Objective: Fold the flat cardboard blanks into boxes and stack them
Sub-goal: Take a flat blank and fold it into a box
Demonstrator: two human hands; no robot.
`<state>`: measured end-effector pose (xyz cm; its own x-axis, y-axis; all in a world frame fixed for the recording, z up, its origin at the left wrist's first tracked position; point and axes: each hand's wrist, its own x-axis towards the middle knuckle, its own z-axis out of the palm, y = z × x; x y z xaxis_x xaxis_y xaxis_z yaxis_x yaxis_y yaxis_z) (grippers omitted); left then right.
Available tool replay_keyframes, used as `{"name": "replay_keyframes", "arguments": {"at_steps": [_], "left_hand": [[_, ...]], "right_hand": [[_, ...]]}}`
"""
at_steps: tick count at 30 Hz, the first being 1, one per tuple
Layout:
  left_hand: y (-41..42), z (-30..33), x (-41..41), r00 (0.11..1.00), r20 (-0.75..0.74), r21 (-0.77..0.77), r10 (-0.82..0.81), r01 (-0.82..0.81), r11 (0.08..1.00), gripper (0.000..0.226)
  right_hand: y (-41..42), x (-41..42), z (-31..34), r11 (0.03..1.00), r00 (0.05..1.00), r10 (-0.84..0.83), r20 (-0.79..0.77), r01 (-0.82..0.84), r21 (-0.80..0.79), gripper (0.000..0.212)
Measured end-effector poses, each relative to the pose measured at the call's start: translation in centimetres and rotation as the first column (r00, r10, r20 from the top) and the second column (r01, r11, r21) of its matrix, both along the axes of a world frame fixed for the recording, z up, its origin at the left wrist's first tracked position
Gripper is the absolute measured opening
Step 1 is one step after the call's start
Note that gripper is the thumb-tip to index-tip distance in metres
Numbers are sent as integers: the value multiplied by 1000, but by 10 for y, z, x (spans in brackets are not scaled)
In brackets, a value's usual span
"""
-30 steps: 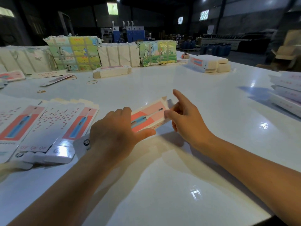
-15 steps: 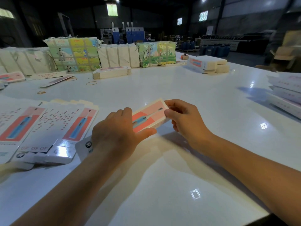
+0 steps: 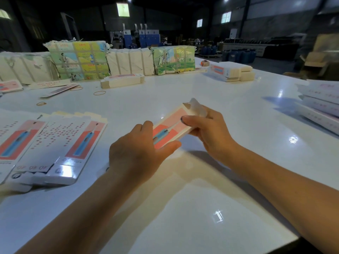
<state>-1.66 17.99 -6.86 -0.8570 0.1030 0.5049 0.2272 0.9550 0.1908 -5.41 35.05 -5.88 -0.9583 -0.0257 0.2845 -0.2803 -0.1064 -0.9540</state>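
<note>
Box (image 3: 171, 128) gripped between left hand (image 3: 136, 154) and right hand (image 3: 211, 129), above table (image 3: 183, 217).

glossy white table (image 3: 229, 125), flat blanks (image 3: 55, 143), rubber bands (image 3: 99, 92), wrapped bundles (image 3: 78, 60)

A packaging workshop inside a large, dim factory hall — dark walls, small high windows (image 3: 226, 17) and ceiling lamps far overhead. A long glossy white worktable (image 3: 201, 208) carries strapped bundles of printed cardboard (image 3: 78, 59), plain white bundles (image 3: 130, 61), fanned-out flat carton blanks (image 3: 55, 143) printed with a toothbrush picture, stacks of folded boxes (image 3: 231, 71) and loose rubber bands (image 3: 99, 92). Behind the table stand blue-and-white machines (image 3: 141, 36), blue drums (image 3: 238, 55) and brown cardboard cartons (image 3: 319, 61) — a production floor
</note>
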Motion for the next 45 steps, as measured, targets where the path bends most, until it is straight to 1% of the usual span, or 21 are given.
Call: {"name": "replay_keyframes", "arguments": {"at_steps": [1,2,3,5,8,9,10,11,12,13,14,16,22,26,30,34,37,38,40,43,45], "left_hand": [[2,0,2,1000,4,-20,3,-2,1000,79],[4,1,3,1000,9,-40,13,-12,999,81],[5,1,3,999,20,-56,32,-31,998,78],[8,1,2,996,39,-77,77,-74,994,65],[9,-1,3,996,31,-101,88,-85,991,67],[8,-1,3,997,18,-91,81,-79,993,70],[7,-1,4,997,0,-81,76,-76,994,72],[6,-1,5,997,-24,-70,71,-73,995,76],[6,0,6,997,-47,-54,64,-66,996,81],[6,1,6,997,-65,-37,46,-49,998,86],[6,0,7,997,-76,-22,24,-26,999,89],[4,-1,7,996,-84,-12,-22,21,1000,89],[0,-4,4,983,-165,-86,-75,62,994,69],[0,-6,2,978,-188,-96,-93,76,992,69],[-1,-7,0,973,-202,-115,-114,92,989,70],[-1,-5,1,971,-208,-133,-122,96,986,70],[-1,-3,2,967,-214,-130,-136,110,985,71],[0,-2,3,966,-219,-126,-139,113,986,72],[1,-1,4,965,-216,-123,-148,123,985,72],[4,0,6,968,-209,-107,-141,121,987,66],[8,1,8,970,-206,-108,-127,106,988,68]], "right_hand": [[2,3,-1,957,986,-97,-138,131,258,20],[3,6,-4,854,956,-127,-263,240,462,21],[3,9,-7,750,928,-119,-354,317,580,23],[-1,13,-9,646,887,-77,-455,392,655,26],[-8,17,-8,609,884,-26,-467,385,694,26],[-9,18,-9,637,905,-19,-424,338,693,30],[-11,19,-8,704,938,-24,-346,262,660,34],[-12,18,-7,804,970,-35,-242,171,569,36],[-12,16,-5,906,991,-36,-126,86,415,38],[-11,13,-3,969,1000,-26,-16,29,247,39],[-10,10,-3,993,998,-4,62,-3,116,37],[-8,5,-4,999,992,42,122,-39,-21,30],[-3,0,-5,984,983,102,150,-77,-162,36],[-3,1,-5,992,991,71,116,-57,-116,38],[-7,5,-3,997,994,-66,90,68,-19,45],[-9,11,-3,990,991,-129,28,127,60,56],[-8,10,-4,983,988,-153,-36,156,99,26],[-8,11,-5,979,985,-158,-74,166,121,23],[-7,12,-9,952,974,-152,-171,191,240,24],[-9,16,-12,842,938,-176,-298,301,449,29],[-10,17,-12,791,920,-190,-344,351,501,32]]}}
